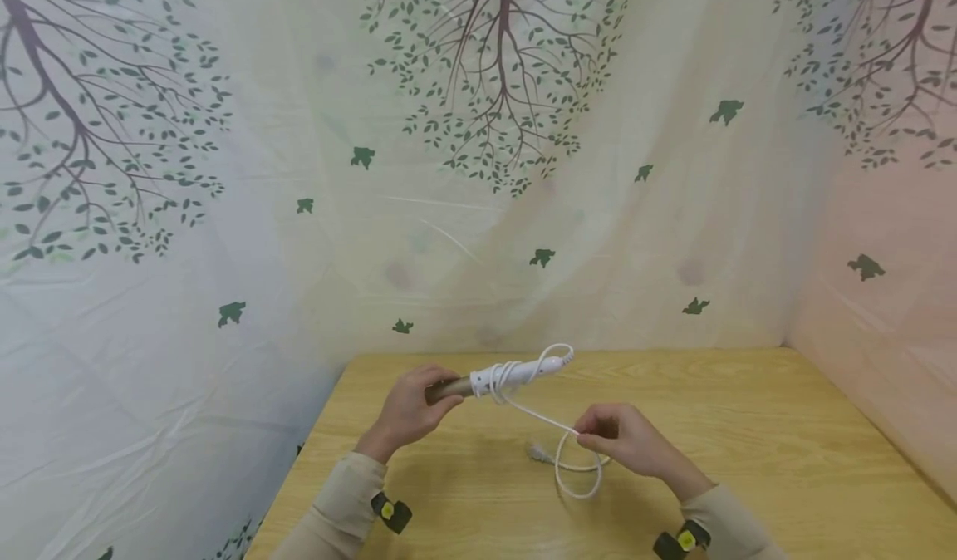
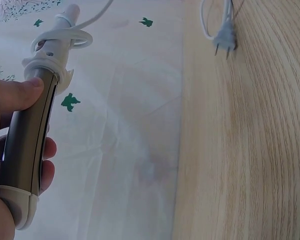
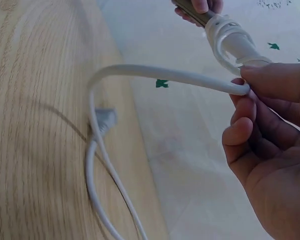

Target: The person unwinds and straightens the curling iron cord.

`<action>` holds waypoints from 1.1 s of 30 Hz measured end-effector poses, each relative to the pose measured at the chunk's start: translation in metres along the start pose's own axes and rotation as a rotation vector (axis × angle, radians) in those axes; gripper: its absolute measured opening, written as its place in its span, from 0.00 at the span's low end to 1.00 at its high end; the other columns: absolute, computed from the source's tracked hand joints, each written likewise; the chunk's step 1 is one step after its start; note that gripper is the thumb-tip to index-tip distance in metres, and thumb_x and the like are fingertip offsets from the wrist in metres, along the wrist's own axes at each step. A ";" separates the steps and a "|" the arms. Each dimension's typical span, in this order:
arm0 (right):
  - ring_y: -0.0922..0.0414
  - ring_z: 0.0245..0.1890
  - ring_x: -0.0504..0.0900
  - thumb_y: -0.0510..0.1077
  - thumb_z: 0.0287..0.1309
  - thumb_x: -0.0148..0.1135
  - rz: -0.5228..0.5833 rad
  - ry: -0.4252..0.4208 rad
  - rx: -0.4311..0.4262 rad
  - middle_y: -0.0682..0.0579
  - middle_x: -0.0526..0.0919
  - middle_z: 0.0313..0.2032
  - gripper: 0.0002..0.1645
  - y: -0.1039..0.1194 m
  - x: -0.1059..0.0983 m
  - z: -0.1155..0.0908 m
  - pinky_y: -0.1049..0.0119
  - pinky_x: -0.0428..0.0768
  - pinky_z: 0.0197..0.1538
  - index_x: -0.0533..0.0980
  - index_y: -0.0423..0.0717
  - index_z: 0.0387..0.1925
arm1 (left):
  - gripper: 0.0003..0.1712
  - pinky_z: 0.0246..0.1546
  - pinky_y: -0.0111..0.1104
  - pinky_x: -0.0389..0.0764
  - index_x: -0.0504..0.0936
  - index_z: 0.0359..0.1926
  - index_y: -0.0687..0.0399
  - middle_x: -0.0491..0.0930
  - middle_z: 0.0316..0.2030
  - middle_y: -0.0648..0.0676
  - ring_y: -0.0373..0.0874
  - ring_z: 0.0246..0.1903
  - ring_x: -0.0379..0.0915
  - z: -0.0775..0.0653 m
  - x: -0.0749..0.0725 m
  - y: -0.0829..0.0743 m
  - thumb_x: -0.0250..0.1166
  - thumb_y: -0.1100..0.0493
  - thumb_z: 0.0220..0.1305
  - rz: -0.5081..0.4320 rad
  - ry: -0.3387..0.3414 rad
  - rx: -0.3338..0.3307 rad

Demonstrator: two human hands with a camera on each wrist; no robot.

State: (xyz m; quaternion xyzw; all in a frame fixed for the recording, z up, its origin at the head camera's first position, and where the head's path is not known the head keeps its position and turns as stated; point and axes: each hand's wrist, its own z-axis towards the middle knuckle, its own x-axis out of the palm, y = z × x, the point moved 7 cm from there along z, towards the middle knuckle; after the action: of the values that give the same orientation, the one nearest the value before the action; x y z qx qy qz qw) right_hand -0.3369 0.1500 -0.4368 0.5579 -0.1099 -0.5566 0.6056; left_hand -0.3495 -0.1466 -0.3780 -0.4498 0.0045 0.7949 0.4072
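A curling iron with a white handle and a brown-gold barrel is held above the table, tilted slightly up to the right. My left hand grips it by the barrel, thumb on the near side. Several turns of white power cord are wound around the handle. Between thumb and forefinger, my right hand pinches the cord, which runs taut from the handle. Past that pinch the cord hangs in a loop. Its two-pin plug dangles between the hands, over the tabletop in the head view.
Below the hands is a wooden table with light grain. Pale curtains printed with trees and green birds stand behind and on both sides of it. Each wrist wears a dark strap device over a beige sleeve.
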 end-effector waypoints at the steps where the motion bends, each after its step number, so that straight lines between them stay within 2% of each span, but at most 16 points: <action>1: 0.64 0.32 0.81 0.40 0.62 0.64 0.008 0.021 -0.013 0.50 0.84 0.33 0.04 0.002 0.001 -0.001 0.68 0.81 0.36 0.81 0.45 0.37 | 0.15 0.35 0.31 0.78 0.84 0.44 0.49 0.84 0.39 0.47 0.36 0.35 0.78 0.000 0.000 0.000 0.74 0.57 0.55 0.000 0.002 -0.002; 5: 0.61 0.33 0.82 0.39 0.62 0.63 0.044 0.076 -0.074 0.51 0.84 0.34 0.04 0.013 0.001 -0.003 0.67 0.81 0.36 0.81 0.43 0.38 | 0.15 0.35 0.31 0.78 0.84 0.45 0.49 0.84 0.39 0.46 0.36 0.34 0.78 -0.001 0.000 0.000 0.74 0.57 0.55 -0.002 0.002 -0.003; 9: 0.62 0.33 0.82 0.36 0.63 0.62 0.063 0.092 -0.118 0.52 0.85 0.34 0.04 0.021 0.000 -0.005 0.67 0.81 0.36 0.80 0.43 0.39 | 0.15 0.35 0.31 0.78 0.85 0.44 0.50 0.84 0.38 0.47 0.36 0.34 0.78 -0.002 0.000 0.000 0.74 0.57 0.55 -0.007 0.004 -0.008; 13: 0.65 0.34 0.82 0.34 0.62 0.62 0.075 0.086 -0.153 0.52 0.85 0.34 0.05 0.028 -0.003 -0.007 0.67 0.82 0.37 0.81 0.43 0.39 | 0.15 0.36 0.31 0.78 0.85 0.44 0.50 0.84 0.38 0.47 0.37 0.35 0.78 -0.003 0.001 0.001 0.74 0.58 0.55 -0.007 0.008 -0.018; 19: 0.61 0.35 0.83 0.32 0.62 0.60 0.094 0.082 -0.192 0.49 0.85 0.34 0.07 0.040 -0.007 -0.009 0.66 0.82 0.40 0.80 0.42 0.40 | 0.15 0.35 0.30 0.78 0.84 0.44 0.50 0.84 0.38 0.47 0.36 0.34 0.78 -0.006 0.004 0.002 0.74 0.57 0.54 -0.006 0.010 -0.024; 25: 0.63 0.36 0.83 0.29 0.61 0.59 0.098 0.059 -0.236 0.55 0.84 0.36 0.10 0.053 -0.015 -0.007 0.66 0.82 0.40 0.80 0.43 0.41 | 0.15 0.36 0.31 0.78 0.84 0.44 0.51 0.84 0.39 0.48 0.37 0.35 0.78 -0.006 0.006 0.002 0.74 0.57 0.54 0.002 0.018 -0.040; 33: 0.63 0.35 0.82 0.27 0.61 0.58 0.090 0.014 -0.272 0.55 0.83 0.36 0.13 0.073 -0.031 0.001 0.66 0.82 0.37 0.79 0.44 0.42 | 0.15 0.35 0.30 0.78 0.84 0.44 0.51 0.84 0.38 0.47 0.37 0.35 0.78 -0.004 0.008 0.004 0.74 0.58 0.54 -0.008 0.021 -0.029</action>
State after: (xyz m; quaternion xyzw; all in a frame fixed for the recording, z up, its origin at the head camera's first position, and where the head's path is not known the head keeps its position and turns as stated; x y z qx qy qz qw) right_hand -0.3084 0.1558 -0.3627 0.4691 -0.0539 -0.5346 0.7008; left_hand -0.3515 -0.1461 -0.3876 -0.4640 -0.0046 0.7885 0.4036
